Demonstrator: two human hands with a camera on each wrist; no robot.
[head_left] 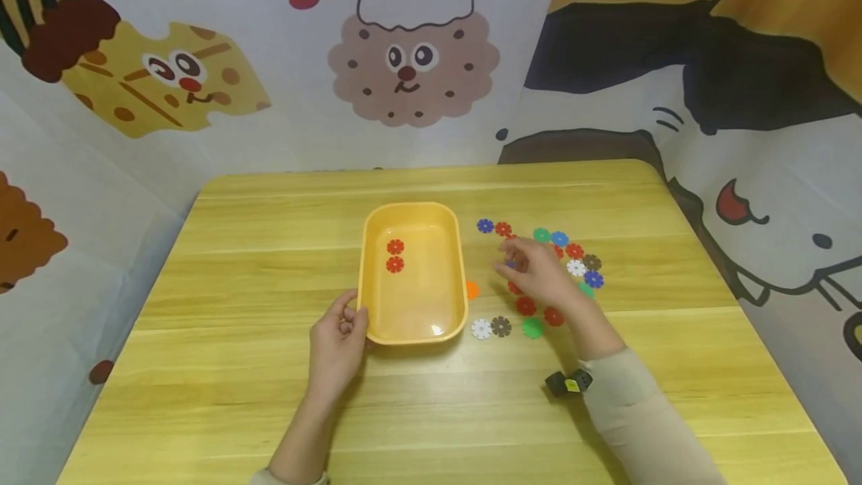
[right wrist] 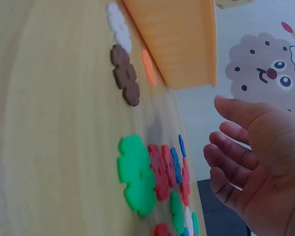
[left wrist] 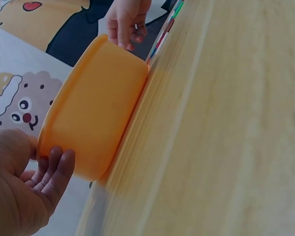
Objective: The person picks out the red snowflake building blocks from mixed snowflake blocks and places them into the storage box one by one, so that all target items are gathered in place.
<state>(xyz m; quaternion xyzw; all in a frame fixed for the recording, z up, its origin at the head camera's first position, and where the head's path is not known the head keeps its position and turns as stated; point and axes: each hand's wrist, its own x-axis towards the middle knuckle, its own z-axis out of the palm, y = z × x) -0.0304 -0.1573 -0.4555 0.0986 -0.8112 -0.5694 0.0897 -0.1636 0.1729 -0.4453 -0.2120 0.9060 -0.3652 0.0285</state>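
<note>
An orange-yellow plastic tray [head_left: 434,324] stands on the table with two red notched plastic discs [head_left: 395,255] lying inside. At its near left corner my left hand [head_left: 339,343] pinches the rim; the left wrist view shows the thumb at the rim and the fingers [left wrist: 61,172] against the outer wall. To the right of the tray my right hand [head_left: 539,272] hovers over scattered snowflake-shaped discs, its fingers loosely bent and nothing between them. Near it lie red [head_left: 525,306], green [right wrist: 137,174], white [head_left: 576,267] and blue discs; the hand hides some of them in the head view.
By the tray's right side lie an orange disc [head_left: 474,290], a white disc [head_left: 481,328] and a brown disc [right wrist: 124,73]. A small black object [head_left: 569,382] with a yellow label is beside the right sleeve. Cartoon-printed cloth [head_left: 417,148] hangs behind the wooden table [head_left: 269,245].
</note>
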